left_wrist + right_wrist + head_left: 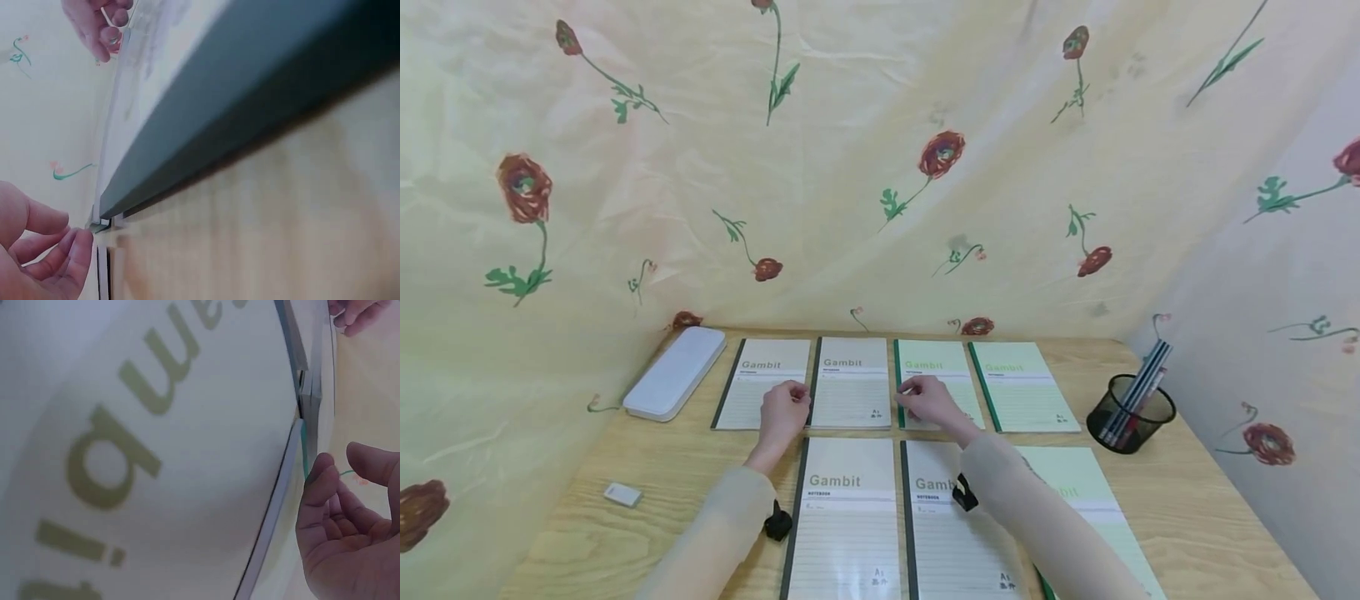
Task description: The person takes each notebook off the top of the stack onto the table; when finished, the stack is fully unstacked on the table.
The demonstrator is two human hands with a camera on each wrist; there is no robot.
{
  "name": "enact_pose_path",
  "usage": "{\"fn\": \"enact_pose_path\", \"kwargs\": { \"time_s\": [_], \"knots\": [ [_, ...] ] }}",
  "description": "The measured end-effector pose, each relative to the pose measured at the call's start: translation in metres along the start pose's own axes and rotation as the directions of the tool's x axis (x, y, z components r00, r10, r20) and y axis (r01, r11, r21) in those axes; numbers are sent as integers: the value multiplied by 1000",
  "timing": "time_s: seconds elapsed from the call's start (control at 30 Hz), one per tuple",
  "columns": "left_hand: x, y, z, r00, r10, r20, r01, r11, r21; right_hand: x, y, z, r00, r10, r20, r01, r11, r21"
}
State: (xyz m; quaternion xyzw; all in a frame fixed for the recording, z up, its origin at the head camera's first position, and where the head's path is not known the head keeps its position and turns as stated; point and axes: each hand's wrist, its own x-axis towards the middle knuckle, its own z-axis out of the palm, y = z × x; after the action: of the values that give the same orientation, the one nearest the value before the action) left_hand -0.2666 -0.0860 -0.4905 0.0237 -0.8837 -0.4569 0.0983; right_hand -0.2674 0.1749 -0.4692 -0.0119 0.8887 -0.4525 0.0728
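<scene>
My left hand is over the right edge of the far-left dark-spined notebook, beside a second dark-spined notebook. In the left wrist view its fingers bend loosely, a gap between thumb and fingers. Over a green-spined notebook hovers my right hand, its fingers loosely bent and holding nothing. Right of that lies another green-spined notebook. The front row has two dark-spined notebooks, a left one and a middle one, plus a green-spined one partly hidden by my right sleeve.
A white rounded case lies at the back left, and a small white eraser-like block nearer me. At the right stands a black mesh cup holding pencils. Flowered cloth hangs behind the wooden table.
</scene>
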Motion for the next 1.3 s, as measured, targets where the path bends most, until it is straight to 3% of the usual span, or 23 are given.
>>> {"fn": "enact_pose_path", "kwargs": {
  "time_s": [0.1, 0.3, 0.43, 0.8, 1.0, 1.3],
  "knots": [
    [5, 3, -1, 1000, -8, 8, 7, 1000, 5, 2, 3, 3, 1000, -16, 7, 16, 1000, -1],
    [16, 14, -4, 990, -79, 117, 76, 996, 36, 2, 5, 9, 999, -43, -1, 43, 999, -20],
    [25, 18, -5, 983, -100, 155, 94, 994, 48, 1, 6, 11, 999, -41, -8, 40, 999, -19],
    [37, 21, 1, 969, -168, 181, 151, 983, 101, 0, 6, 14, 999, -47, 0, 46, 996, -75],
    [40, 22, 4, 970, -174, 172, 146, 976, 164, 1, 6, 14, 999, -53, -15, 51, 995, -90],
    [39, 18, 8, 973, -166, 159, 145, 980, 133, -2, 7, 17, 998, -56, -14, 54, 993, -102]
  ]
}}
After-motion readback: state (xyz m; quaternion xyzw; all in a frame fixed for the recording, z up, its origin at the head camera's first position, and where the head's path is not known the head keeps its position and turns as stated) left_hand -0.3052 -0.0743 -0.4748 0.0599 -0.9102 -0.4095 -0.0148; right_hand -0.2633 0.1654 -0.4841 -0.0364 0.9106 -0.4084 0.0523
